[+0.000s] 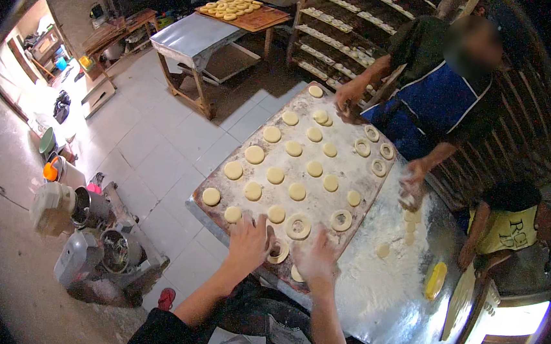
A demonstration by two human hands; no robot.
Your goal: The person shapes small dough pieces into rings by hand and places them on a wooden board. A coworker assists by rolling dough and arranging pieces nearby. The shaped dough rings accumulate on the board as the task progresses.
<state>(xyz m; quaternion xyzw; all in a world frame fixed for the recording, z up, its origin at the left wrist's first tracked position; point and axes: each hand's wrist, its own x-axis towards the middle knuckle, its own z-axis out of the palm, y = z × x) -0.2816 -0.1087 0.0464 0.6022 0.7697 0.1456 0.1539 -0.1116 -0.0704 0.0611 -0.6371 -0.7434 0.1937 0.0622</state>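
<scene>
Two hands work the near edge of a floured wooden board [222, 187] that lies slantwise on the metal worktop [395, 298]. At the left, plain dough rounds [254, 154] sit in spaced rows, kept apart so they do not touch and stick. The left hand [248, 242] lies flat, fingers spread, palm down on the board's near edge, holding nothing that shows. Just right of it, between the hands, a dough ring [277, 252] with a hole in its middle rests on the board, partly under the fingers. The right hand [316, 256], dusted white, is likewise open and spread beside that ring; whether it pinches any dough I cannot tell. Farther right, more holed rings [341, 220] line the board's right side, and loose flour [371, 270] covers the worktop. Beyond, a second person's hand [414, 173] hovers over the floured area.
</scene>
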